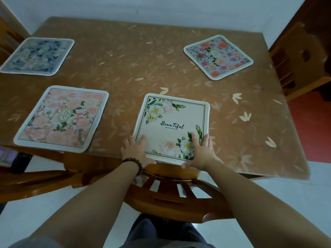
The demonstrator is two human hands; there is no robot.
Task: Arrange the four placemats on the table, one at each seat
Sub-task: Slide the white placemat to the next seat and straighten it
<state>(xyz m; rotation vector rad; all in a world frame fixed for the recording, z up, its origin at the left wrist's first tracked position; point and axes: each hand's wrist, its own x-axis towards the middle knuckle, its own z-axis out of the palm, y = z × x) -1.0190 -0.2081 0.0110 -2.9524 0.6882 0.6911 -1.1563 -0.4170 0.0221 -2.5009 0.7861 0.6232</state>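
A cream placemat (172,120) printed "Beautiful" with white flowers lies at the table's near edge. My left hand (137,152) grips its near left corner, fingers on top. Its near right corner is held the same way by my right hand (200,153). A pink floral placemat (60,119) lies flat at the near left. At the far left sits a dark blue floral placemat (37,56). A light blue placemat with red roses (218,57) rests turned at an angle at the far right.
The brown table (136,68) has a leaf-patterned cover and stands against a white wall. A wooden chair (172,190) is directly below my hands. Another chair (35,176) stands at the near left, and one more chair (295,59) at the right side.
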